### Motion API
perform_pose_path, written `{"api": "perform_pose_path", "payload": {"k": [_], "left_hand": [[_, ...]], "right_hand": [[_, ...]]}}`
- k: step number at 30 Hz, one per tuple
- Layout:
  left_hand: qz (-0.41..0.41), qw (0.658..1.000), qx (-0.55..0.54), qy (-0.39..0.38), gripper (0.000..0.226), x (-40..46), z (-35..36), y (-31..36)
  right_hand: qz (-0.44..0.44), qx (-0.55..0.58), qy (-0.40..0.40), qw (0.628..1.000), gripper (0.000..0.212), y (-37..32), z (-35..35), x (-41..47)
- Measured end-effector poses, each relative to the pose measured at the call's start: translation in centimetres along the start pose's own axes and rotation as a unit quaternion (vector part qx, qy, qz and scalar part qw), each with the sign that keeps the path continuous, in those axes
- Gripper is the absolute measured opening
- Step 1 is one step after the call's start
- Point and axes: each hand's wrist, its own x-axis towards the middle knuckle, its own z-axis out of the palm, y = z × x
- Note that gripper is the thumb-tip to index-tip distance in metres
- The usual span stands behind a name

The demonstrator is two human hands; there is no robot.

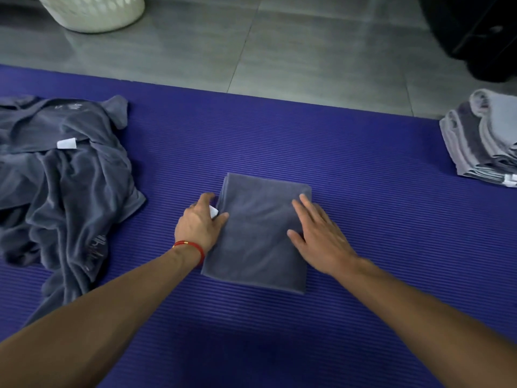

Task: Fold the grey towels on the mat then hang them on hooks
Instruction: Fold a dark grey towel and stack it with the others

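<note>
Soft grey terry under both hands: left hand [202, 223] at the folded towel [258, 233] left edge, fingers [208, 198] curled by its white tag [213, 211] (pinching or just touching, can't tell); right hand [319, 233] flat on top, fingers straight and spread. Towel sits mid mat [363, 219]. Light, limp, will unfold if lifted by one corner, so take the folded edge. Unfolded pile [64, 175] left, folded stack [484, 144] right. Basket [95, 12] on the floor, contents out of view.

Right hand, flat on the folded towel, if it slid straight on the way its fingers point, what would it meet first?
The right hand would cross the folded grey towel's far edge, then bare purple mat, then probably tiled floor; nothing else seems to lie in that line.
</note>
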Motion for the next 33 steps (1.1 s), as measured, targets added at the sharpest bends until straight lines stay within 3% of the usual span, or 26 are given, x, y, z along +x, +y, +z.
{"api": "perform_pose_path", "payload": {"k": [2,5,7,11,15,18,19,21,23,26,28,30,33], "left_hand": [[0.109,0.991,0.067,0.04,0.07,0.4,-0.3,0.9],[0.318,0.92,0.216,0.075,0.061,2.6,-0.4,2.9],[0.372,0.885,0.277,0.038,0.057,5.0,-0.2,4.1],[0.29,0.891,0.269,-0.223,0.072,9.4,-0.5,6.6],[0.277,0.864,0.324,-0.267,0.06,10.6,-0.5,9.3],[0.204,0.867,0.331,-0.31,0.046,10.2,-1.3,10.8],[0.165,0.874,0.302,-0.342,0.043,10.2,-2.1,10.9],[0.074,0.886,0.145,-0.434,0.036,9.7,-3.8,10.4],[0.001,0.856,-0.075,-0.512,0.035,8.1,-5.0,9.4],[-0.041,0.811,-0.284,-0.511,0.042,3.7,-3.6,8.0],[-0.058,0.826,-0.302,-0.473,0.041,0.5,-1.1,6.8],[-0.065,0.852,-0.273,-0.441,0.039,-1.9,0.6,5.7],[-0.069,0.868,-0.261,-0.416,0.039,-3.1,0.7,4.8]], "right_hand": [[0.046,0.011,0.046,0.998,0.084,-0.6,0.9,-1.7],[0.113,-0.036,0.098,0.988,0.081,-1.2,2.5,-4.5],[0.147,-0.038,0.081,0.985,0.071,-1.7,2.9,-6.0],[0.192,0.048,0.013,0.98,0.064,-2.7,3.5,-6.9],[0.173,0.246,0.029,0.953,0.036,-2.8,2.9,-6.7],[0.205,0.454,0.048,0.865,0.02,-2.5,1.5,-6.9],[0.215,0.521,0.06,0.824,0.019,-2.0,1.0,-6.9],[0.225,0.609,0.113,0.752,0.019,-0.2,-0.3,-6.6],[0.235,0.646,0.195,0.7,0.018,2.7,-2.5,-6.3],[0.214,0.697,0.232,0.644,0.023,6.9,-5.5,-6.2],[0.218,0.69,0.161,0.671,0.024,8.4,-5.1,-6.2],[0.245,0.613,0.08,0.747,0.027,8.8,-2.8,-6.6],[0.279,0.466,0.051,0.838,0.03,7.9,0.3,-8.2]]}}
